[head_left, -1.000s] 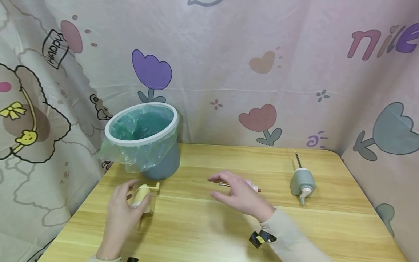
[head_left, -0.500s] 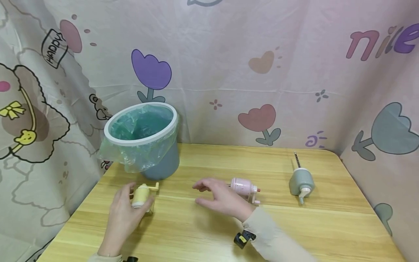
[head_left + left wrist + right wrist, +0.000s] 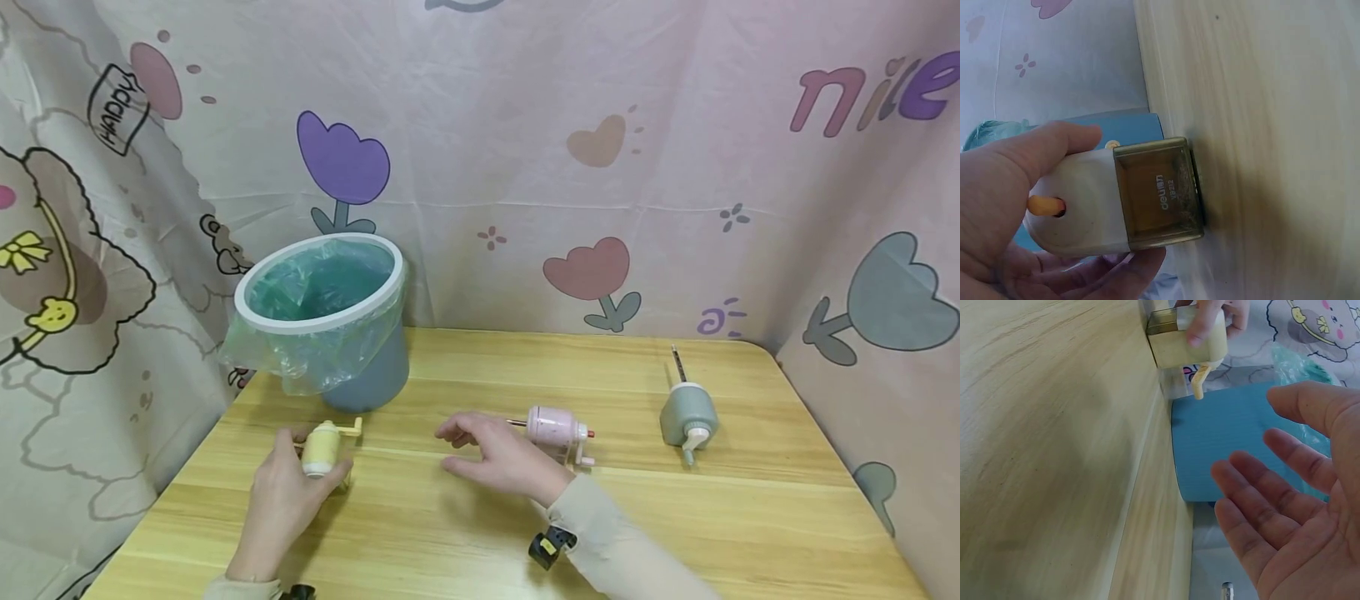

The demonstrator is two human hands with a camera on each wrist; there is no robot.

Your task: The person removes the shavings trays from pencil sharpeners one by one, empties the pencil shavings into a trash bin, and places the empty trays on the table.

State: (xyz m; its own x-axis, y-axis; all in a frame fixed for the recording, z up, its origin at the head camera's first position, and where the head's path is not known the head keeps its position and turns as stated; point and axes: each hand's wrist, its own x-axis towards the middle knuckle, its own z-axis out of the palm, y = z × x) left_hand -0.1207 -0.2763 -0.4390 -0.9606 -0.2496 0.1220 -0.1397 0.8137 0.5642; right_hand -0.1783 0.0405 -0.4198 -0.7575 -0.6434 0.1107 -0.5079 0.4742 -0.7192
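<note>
My left hand holds a yellow crank pencil sharpener on the table, left of centre. The left wrist view shows thumb and fingers on opposite sides of the sharpener's pale body; its see-through shavings box faces the tabletop. A short orange rod pokes from a hole in the body. My right hand hovers over the middle of the table, fingers loosely bent, palm bare in the right wrist view. Just beyond it lies a pink crank sharpener with a pencil in it.
A grey-blue bin with a green plastic liner stands at the back left, behind the yellow sharpener. A grey-green sharpener with a dark pencil sits on the right. Printed cloth hangs behind the wooden table.
My right hand has moved left, uncovering the pink sharpener. The left hand's fingers have drawn in closer around the yellow sharpener, which stays in place.
</note>
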